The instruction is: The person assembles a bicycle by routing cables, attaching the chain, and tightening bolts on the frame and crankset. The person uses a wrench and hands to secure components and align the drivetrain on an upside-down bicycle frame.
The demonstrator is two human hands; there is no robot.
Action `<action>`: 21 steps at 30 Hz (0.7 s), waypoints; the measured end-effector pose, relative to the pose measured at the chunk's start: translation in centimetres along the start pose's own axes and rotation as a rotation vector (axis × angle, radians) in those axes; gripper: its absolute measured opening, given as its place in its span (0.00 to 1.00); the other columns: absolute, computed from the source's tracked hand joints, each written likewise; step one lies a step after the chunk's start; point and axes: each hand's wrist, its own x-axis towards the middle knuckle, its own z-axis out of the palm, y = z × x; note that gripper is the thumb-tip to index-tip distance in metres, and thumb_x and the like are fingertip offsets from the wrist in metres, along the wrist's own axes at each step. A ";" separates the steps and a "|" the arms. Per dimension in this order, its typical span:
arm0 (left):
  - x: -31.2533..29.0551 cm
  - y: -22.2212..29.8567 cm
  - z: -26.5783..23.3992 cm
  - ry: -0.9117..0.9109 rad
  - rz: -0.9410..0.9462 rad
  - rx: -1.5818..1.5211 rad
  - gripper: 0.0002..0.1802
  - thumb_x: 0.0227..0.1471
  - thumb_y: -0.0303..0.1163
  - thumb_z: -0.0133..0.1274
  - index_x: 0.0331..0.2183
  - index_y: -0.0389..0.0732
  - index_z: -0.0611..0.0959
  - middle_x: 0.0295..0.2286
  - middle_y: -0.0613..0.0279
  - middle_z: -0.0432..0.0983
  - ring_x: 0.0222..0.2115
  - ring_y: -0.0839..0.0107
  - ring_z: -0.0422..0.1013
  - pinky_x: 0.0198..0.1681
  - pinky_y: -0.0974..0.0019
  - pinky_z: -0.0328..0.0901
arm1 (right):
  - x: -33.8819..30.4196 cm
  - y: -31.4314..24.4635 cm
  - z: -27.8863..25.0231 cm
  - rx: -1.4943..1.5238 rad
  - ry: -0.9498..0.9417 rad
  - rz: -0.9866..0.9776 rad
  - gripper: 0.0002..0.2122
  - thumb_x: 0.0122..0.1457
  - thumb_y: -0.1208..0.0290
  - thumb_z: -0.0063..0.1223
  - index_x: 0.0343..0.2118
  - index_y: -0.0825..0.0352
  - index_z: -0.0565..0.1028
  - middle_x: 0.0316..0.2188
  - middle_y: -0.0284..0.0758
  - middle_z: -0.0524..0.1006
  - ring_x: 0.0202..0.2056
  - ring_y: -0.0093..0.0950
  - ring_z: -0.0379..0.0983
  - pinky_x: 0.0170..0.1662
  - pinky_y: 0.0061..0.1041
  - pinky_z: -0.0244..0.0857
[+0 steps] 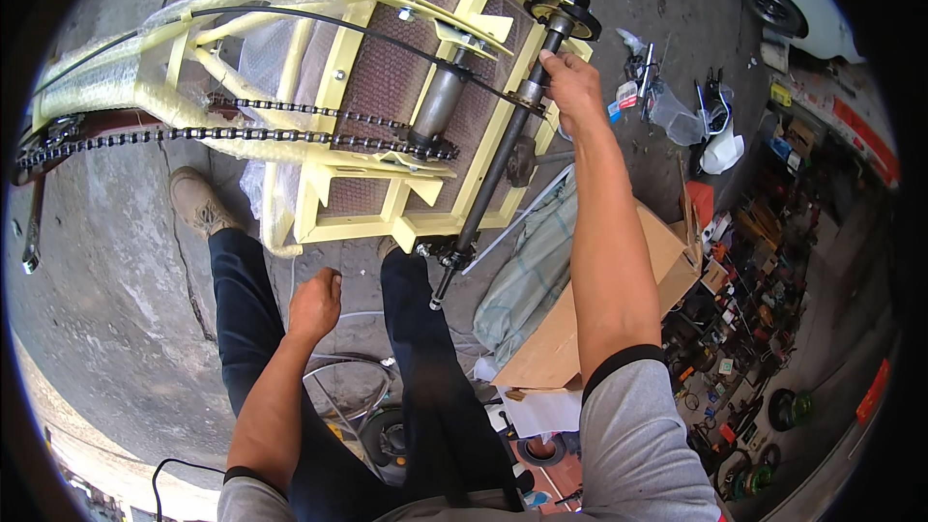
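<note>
I've got the black rear axle (503, 150) in view, a long dark shaft running diagonally across the end of the pale yellow frame (338, 68). It carries a black disc (570, 14) at its far end; its near end pokes free.

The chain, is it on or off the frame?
On: the chain stretches taut along the yellow frame to the gear near the axle.

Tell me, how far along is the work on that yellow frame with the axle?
Already done, by the look of it: the chain runs along the yellow frame, and the dark axle lies across its end with a disc on it. In hand: the right hand grips the axle; the left hand hangs free. Left: plastic wrap still covers some of the tubes, and no wheels show on the axle.
</note>
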 end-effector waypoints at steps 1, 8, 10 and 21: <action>0.0 0.0 0.0 0.005 0.007 0.002 0.14 0.59 0.38 0.43 0.36 0.39 0.78 0.28 0.38 0.76 0.33 0.38 0.71 0.38 0.43 0.64 | 0.1 0.0 0.1 -0.015 0.010 -0.004 0.10 0.58 0.67 0.55 0.32 0.72 0.76 0.25 0.32 0.76 0.26 0.23 0.70 0.32 0.24 0.65; 0.0 0.0 -0.2 -0.009 -0.022 0.002 0.15 0.59 0.39 0.43 0.36 0.40 0.79 0.29 0.39 0.76 0.33 0.38 0.71 0.38 0.42 0.64 | 0.1 0.3 1.3 -0.138 0.269 -0.109 0.18 0.49 0.65 0.65 0.36 0.75 0.75 0.28 0.35 0.76 0.28 0.24 0.71 0.32 0.24 0.66; -0.1 0.0 -0.3 -0.004 -0.031 -0.003 0.14 0.58 0.39 0.44 0.36 0.40 0.79 0.29 0.39 0.76 0.33 0.39 0.72 0.39 0.43 0.64 | 0.4 0.2 2.1 -0.064 0.404 -0.161 0.21 0.47 0.66 0.68 0.38 0.76 0.74 0.29 0.36 0.76 0.29 0.24 0.71 0.32 0.26 0.66; -0.2 -0.1 -0.2 0.025 -0.004 -0.045 0.14 0.58 0.38 0.44 0.36 0.39 0.80 0.29 0.38 0.76 0.33 0.38 0.72 0.39 0.43 0.64 | 2.1 -1.6 3.0 0.312 0.364 0.015 0.16 0.53 0.64 0.61 0.35 0.73 0.71 0.31 0.40 0.75 0.32 0.30 0.71 0.39 0.30 0.65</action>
